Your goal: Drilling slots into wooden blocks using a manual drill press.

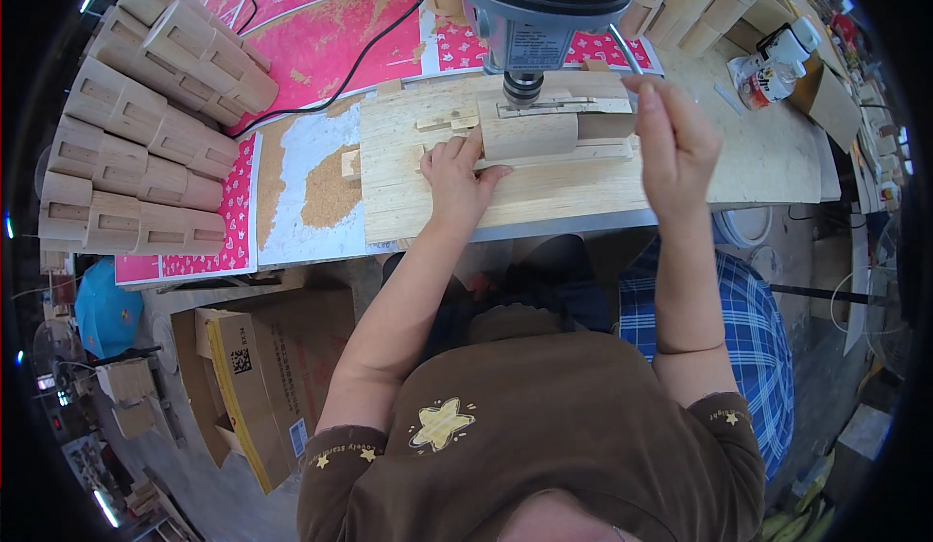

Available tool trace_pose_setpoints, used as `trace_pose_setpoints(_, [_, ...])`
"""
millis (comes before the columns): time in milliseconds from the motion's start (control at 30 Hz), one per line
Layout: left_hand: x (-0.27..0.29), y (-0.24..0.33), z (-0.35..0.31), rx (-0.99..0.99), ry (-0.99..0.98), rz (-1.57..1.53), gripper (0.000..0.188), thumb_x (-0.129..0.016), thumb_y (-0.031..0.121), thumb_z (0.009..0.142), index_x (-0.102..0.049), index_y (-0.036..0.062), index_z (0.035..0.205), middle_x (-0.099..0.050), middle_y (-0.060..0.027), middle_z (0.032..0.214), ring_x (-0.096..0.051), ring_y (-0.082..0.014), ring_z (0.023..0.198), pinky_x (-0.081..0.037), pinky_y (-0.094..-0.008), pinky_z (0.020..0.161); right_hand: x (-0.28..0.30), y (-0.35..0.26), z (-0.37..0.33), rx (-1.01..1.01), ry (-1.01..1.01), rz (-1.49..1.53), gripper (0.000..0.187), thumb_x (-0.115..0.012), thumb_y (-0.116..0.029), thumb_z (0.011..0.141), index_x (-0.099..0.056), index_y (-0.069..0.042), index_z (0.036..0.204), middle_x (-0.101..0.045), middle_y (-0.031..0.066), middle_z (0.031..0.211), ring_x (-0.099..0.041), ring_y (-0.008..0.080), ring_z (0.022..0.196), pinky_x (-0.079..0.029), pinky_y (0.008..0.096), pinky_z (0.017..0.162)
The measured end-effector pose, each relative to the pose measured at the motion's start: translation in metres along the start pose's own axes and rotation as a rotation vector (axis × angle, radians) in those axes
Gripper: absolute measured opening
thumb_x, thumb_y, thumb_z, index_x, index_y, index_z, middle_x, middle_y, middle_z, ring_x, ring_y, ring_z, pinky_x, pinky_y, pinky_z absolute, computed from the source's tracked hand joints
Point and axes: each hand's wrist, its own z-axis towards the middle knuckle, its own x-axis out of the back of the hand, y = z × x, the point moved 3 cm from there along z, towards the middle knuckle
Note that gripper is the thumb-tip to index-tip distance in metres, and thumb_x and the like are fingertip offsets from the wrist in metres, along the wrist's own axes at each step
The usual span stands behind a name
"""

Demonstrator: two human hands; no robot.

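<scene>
while the spread left hand point(457, 177) steadies the wooden block point(530, 134), keep that hand clear of the chuck point(522, 90); pull evenly, right hand point(676, 145) gripping the lever point(625, 48)

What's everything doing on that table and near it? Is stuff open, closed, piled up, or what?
Left hand: fingers spread, against the wooden block.
Right hand: closed at the lever's end.
Wooden block: lying under the chuck.
Drill chuck: pointing down; can't tell if spinning.
Wooden pieces: piled up.
Black cable: lying in a curve.
Cardboard box: open.
</scene>
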Motion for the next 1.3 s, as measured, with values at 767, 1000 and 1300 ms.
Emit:
trace_pose_setpoints(767, [-0.007, -0.004, 0.009, 0.040, -0.129, -0.077, 0.058, -0.079, 0.028, 0.060, -0.060, 0.0135, 0.113, -0.057, 0.0000, 0.084, -0.051, -0.0201, 0.088, -0.027, -0.0407, 0.087, -0.017, 0.045, 0.159, 0.165, -0.001, -0.124, 0.034, -0.048, -0.025, 0.090, -0.059, 0.004, 0.077, -0.056, 0.0178, 0.066, -0.056, 0.0236, 0.066, -0.043, 0.0341, 0.065])
trace_pose_setpoints(1000, [0.003, -0.010, 0.014, 0.060, -0.011, -0.273, 0.046, -0.081, 0.028, 0.056, -0.067, 0.0119, 0.097, -0.058, -0.0009, 0.081, -0.053, -0.0175, 0.085, -0.027, -0.0379, 0.086, -0.021, 0.099, 0.028, -0.017, -0.361, -0.137, 0.035, -0.041, -0.028, 0.094, -0.055, -0.001, 0.113, -0.061, 0.0126, 0.085, -0.058, 0.0249, 0.077, -0.045, 0.0344, 0.074])
trace_pose_setpoints(1300, [0.084, -0.048, -0.012, -0.145, 0.079, -0.287, 0.029, -0.080, 0.016, 0.058, -0.065, 0.0054, 0.079, -0.058, -0.0023, 0.077, -0.055, -0.0139, 0.070, -0.040, -0.0288, 0.062, -0.027, 0.098, -0.047, 0.116, -0.389, -0.401, 0.029, -0.069, -0.021, 0.073, -0.057, -0.006, 0.094, -0.054, 0.0096, 0.087, -0.050, 0.0298, 0.083, -0.041, 0.0394, 0.073])
